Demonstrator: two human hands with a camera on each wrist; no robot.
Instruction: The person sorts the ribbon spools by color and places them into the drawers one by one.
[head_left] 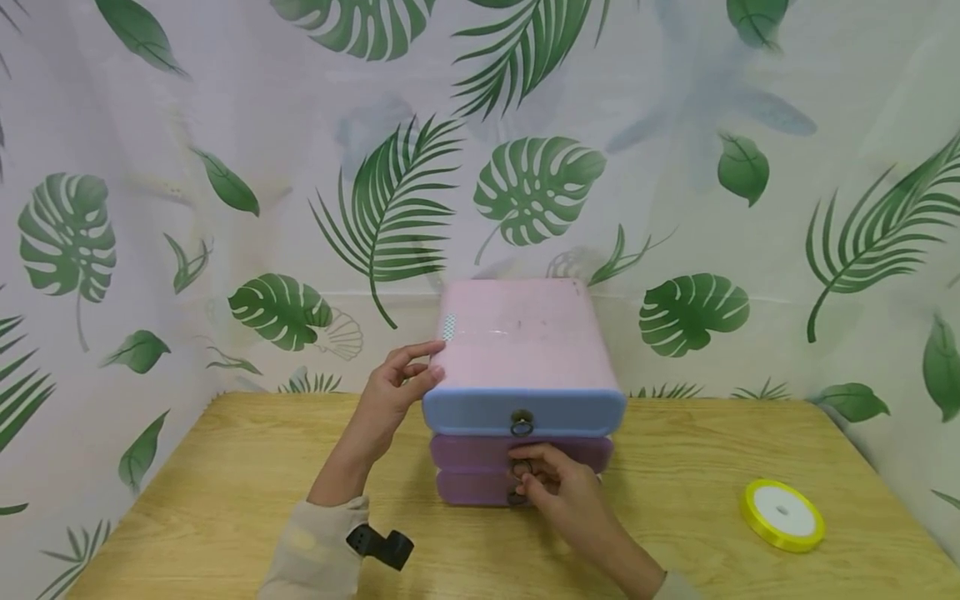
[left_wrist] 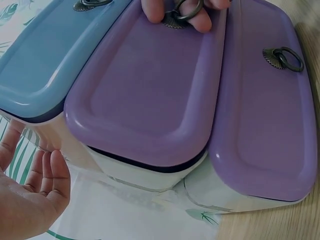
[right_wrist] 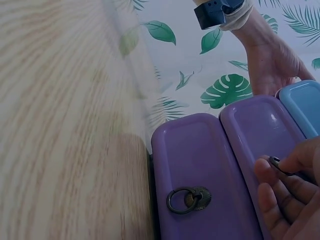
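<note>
A small drawer cabinet (head_left: 517, 342) with a pink top stands on the wooden table. Its top drawer (head_left: 465, 414) has a blue front; the middle drawer (left_wrist: 140, 90) and the bottom drawer (right_wrist: 187, 150) are purple. Each front carries a dark metal ring pull. My right hand (head_left: 573, 492) pinches the ring pull (left_wrist: 192, 10) of the middle drawer between thumb and fingers. At the cabinet's upper left side, my left hand (head_left: 390, 396) rests its fingertips against the wall and top edge. The bottom ring pull (right_wrist: 182, 200) hangs free below the right hand.
A yellow-rimmed ribbon spool (head_left: 783, 515) lies flat on the wooden table (head_left: 697, 467) to the right. Behind the cabinet hangs a white backdrop (head_left: 525, 108) with green leaf prints. A black device (head_left: 380, 546) is strapped to the left wrist.
</note>
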